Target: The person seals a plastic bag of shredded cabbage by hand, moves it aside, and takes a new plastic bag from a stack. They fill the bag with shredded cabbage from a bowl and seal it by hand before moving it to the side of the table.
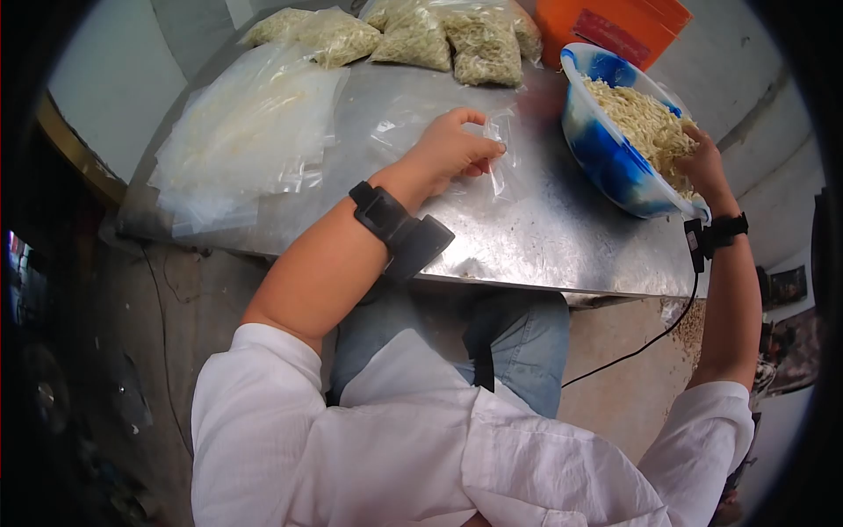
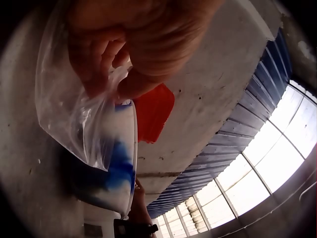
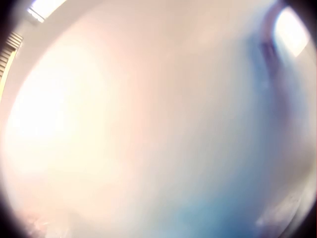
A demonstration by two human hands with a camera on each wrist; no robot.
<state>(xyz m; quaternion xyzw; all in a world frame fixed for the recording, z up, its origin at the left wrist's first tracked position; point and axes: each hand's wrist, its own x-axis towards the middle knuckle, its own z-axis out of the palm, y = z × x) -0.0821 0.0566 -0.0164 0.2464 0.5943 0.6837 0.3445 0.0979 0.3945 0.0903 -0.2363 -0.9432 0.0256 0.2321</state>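
Note:
Between thumb and fingers my left hand (image 1: 452, 151) pinches the edge of a clear plastic bag (image 1: 499, 167). In the left wrist view the bag (image 2: 69, 109) hangs thin and wrinkled from the fingertips, with nothing inside it. My right hand (image 1: 702, 164) reaches over the near right rim of a blue and white bowl (image 1: 587, 140). Its fingers are sunk in a heap of pale, dry-looking shreds (image 1: 645, 119), which hide how they are curled. The bowl's blurred wall (image 3: 198, 148) fills most of the right wrist view.
A stack of flat clear bags (image 1: 250, 123) lies at the left on the metal table (image 1: 544, 246). Several filled bags (image 1: 413, 39) of shreds line the back, beside an orange container (image 1: 615, 31). A black cable (image 1: 632, 353) hangs from the right wrist's strap.

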